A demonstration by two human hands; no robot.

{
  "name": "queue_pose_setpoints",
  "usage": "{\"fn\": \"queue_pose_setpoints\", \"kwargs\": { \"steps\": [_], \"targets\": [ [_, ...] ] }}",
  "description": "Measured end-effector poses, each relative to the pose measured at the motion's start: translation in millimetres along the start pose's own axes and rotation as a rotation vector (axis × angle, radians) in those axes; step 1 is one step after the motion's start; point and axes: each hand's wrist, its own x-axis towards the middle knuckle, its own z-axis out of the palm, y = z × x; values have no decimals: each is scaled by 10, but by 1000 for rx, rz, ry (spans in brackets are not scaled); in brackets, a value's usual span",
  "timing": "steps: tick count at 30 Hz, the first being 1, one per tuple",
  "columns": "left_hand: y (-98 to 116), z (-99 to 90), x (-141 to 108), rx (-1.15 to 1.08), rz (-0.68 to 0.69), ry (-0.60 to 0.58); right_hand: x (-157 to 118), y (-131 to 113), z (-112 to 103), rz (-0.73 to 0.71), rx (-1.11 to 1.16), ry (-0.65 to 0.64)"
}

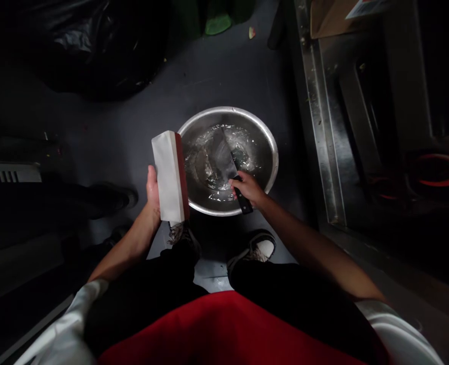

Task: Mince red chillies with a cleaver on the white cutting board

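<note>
Red garment [232,329] nearest, the right hand [250,190] grips a knife [226,159] slanting far-left over the basin [269,152], roughly parallel to the whetstone [169,177] the left hand [153,195] grips by its left rim.

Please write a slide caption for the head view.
Left hand with two-tone block, right hand with broad knife, at a metal basin of water.

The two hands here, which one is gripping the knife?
The right hand, closed around the black handle of the knife. The left hand instead holds the pale-and-red block.
</note>
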Motion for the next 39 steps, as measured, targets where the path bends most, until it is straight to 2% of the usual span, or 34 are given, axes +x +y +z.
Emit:
{"fn": "queue_pose_setpoints", "kwargs": {
  "steps": [3, 6, 8, 11, 13, 18, 21, 26, 28, 32, 34, 37, 39],
  "targets": [
    [35, 40, -27, -129, 10, -83, -97, 10, -101, -15, 184, -57],
    [61, 127, 22, -332, -30, -207, -299, 45, -283, -106, 160, -87],
    [44, 182, 113, -445, -105, -257, -471, 51, -409, -158, 38, -55],
    [-62, 241, 295, -526, -230, -268, -735, 6, -537, -196, -295, 120],
    [-167, 289, 400, -525, -265, -244, -880, -35, -562, -190, -461, 178],
    [-320, 483, 496, -461, -303, -256, -1037, 20, -518, -122, -492, -5],
    [-254, 553, 489, -409, -279, -289, -1059, 143, -529, -105, -422, -75],
    [-101, 509, 440, -307, -194, -276, -1017, 201, -581, -92, -393, -92],
    [-107, 493, 394, -261, -171, -263, -943, 150, -575, -113, -397, -35],
    [-204, 479, 306, -182, -152, -237, -778, -14, -571, -196, -432, 222],
    [-244, 446, 298, -144, -108, -179, -737, -85, -588, -229, -480, 319],
    [-260, 371, 354, -42, -46, -70, -730, -119, -599, -232, -539, 391],
    [-251, 335, 434, 42, -20, -1, -734, -84, -594, -198, -545, 388]
  ]
}}
